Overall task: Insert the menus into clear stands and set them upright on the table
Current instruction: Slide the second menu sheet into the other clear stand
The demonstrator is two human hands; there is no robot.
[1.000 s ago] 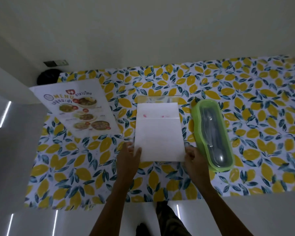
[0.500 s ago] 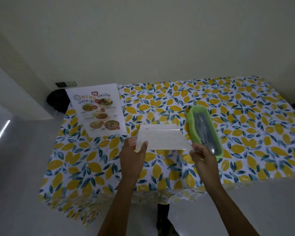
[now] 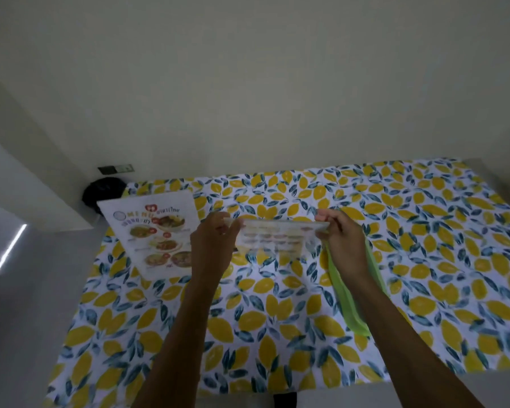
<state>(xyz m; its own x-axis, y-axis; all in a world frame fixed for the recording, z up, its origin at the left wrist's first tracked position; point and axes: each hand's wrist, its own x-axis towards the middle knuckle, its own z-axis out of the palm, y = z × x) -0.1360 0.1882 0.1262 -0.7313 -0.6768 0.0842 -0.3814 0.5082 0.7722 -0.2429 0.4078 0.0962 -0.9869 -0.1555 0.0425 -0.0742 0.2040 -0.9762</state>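
Observation:
Both of my hands hold one menu sheet [image 3: 273, 237] above the middle of the table, seen almost edge-on and tilted, with its printed food pictures facing me. My left hand [image 3: 215, 245] pinches its left end and my right hand [image 3: 340, 240] pinches its right end. Whether a clear stand surrounds this sheet I cannot tell. A second menu [image 3: 156, 231], printed with "MENU" and dish photos, stands or leans at the table's far left.
A lemon-patterned cloth [image 3: 424, 260] covers the table. A green lidded cutlery box [image 3: 351, 301] lies under my right forearm. A dark round object [image 3: 102, 189] and a wall socket [image 3: 115, 169] sit beyond the far-left corner, below a plain wall.
The sheet lay flat, white side up, on the table; my hands have lifted it and turned it over, so its printed side shows. My view has tilted up and back.

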